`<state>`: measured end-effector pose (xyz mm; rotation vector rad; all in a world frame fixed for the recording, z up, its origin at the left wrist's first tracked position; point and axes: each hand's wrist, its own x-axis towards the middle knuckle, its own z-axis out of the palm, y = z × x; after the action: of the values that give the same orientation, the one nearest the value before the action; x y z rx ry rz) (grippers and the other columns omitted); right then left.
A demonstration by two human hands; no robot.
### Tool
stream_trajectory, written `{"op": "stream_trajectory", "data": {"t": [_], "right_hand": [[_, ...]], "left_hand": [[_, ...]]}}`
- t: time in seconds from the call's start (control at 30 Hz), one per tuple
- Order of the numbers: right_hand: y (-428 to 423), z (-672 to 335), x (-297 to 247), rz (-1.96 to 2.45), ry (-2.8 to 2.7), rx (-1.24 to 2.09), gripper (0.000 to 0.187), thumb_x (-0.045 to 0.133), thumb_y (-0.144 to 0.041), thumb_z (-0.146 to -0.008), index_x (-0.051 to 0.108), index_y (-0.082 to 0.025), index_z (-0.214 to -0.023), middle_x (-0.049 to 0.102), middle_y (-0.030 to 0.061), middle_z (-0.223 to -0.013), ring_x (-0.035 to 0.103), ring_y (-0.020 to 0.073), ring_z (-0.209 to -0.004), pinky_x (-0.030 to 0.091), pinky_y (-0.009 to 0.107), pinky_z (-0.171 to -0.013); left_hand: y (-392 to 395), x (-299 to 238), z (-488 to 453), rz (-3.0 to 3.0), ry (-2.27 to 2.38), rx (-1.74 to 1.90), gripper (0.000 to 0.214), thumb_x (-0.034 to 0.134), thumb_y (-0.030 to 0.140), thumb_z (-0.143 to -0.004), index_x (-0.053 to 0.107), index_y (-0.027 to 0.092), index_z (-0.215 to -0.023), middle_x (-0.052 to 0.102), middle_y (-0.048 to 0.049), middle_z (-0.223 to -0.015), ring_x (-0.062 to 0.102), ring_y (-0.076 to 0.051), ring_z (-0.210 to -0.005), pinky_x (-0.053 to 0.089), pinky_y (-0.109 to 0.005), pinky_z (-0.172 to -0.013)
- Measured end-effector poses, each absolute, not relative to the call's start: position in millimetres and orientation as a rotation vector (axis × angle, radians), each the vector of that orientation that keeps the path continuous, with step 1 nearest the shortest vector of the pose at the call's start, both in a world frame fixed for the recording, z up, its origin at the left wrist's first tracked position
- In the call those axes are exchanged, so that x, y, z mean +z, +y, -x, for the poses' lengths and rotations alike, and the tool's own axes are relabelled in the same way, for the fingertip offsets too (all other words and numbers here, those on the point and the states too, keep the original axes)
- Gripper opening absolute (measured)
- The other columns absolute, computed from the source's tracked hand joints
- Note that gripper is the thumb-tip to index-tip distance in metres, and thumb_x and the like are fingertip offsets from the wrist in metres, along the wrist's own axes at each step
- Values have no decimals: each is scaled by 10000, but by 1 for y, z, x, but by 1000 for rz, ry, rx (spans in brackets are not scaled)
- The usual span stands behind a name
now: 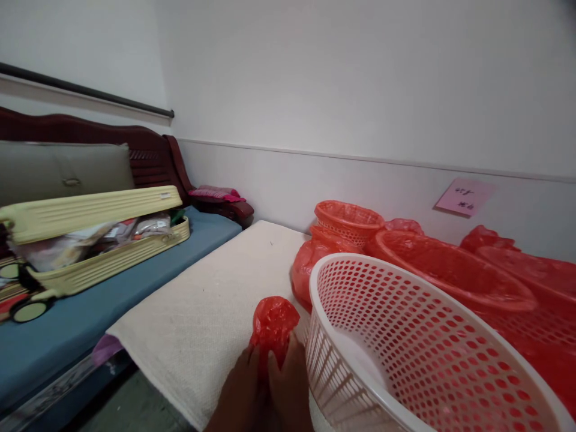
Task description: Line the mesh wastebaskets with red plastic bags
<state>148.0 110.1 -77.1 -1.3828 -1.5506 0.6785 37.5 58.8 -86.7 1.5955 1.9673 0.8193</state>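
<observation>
Your left hand [240, 381] and right hand [290, 378] are curled around the red plastic bag [273, 321], lower centre of frame — just beside the white basket [321, 354], so a careless rightward pull could snag and tear the film.

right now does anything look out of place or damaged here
The yellow suitcase on the blue seat looks odd, lying ajar with bagged contents exposed. The crumpled red plastic in hand shows no clear damage.
</observation>
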Motion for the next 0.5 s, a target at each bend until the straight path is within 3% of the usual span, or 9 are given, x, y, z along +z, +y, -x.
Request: {"op": "stream_trajectory", "data": {"t": [0.07, 0.17, 0.3, 0.5], "right_hand": [[104, -149, -73, 1305, -1674, 466, 541, 497, -273, -829, 433, -122, -1345, 522, 196, -1341, 489, 319, -1254, 360, 511, -1069], [102, -146, -74, 1262, -1842, 301, 540, 465, -267, -877, 398, -99, -1386, 485, 212, -1404, 458, 325, -1299, 355, 533, -1075], [111, -145, -80, 1429, -2060, 371, 464, 463, -247, -878, 534, -38, -1286, 590, 243, -1277, 574, 339, -1174, 449, 491, -993], [122, -147, -79, 1574, -2178, 426, 402, 461, -195, -859, 621, -83, -1211, 661, 197, -1147, 633, 313, -1056, 491, 452, -924]], "left_hand": [[56, -85, -38, -1554, 1976, 772, 637, 408, 347, -826, 463, 56, -1390, 381, -227, -1492, 402, -330, -1367, 307, -498, -1124], [56, -81, -38, -1568, 2007, 697, 591, 392, 316, -835, 497, 97, -1373, 420, -195, -1478, 417, -306, -1361, 311, -477, -1125], [60, -81, -38, -1673, 2026, 623, 563, 412, 290, -828, 542, 77, -1332, 511, -211, -1412, 484, -310, -1308, 363, -450, -1097], [60, -78, -37, -1760, 2007, 580, 556, 420, 238, -804, 552, 97, -1325, 536, -188, -1397, 506, -292, -1281, 390, -423, -1078]]}}
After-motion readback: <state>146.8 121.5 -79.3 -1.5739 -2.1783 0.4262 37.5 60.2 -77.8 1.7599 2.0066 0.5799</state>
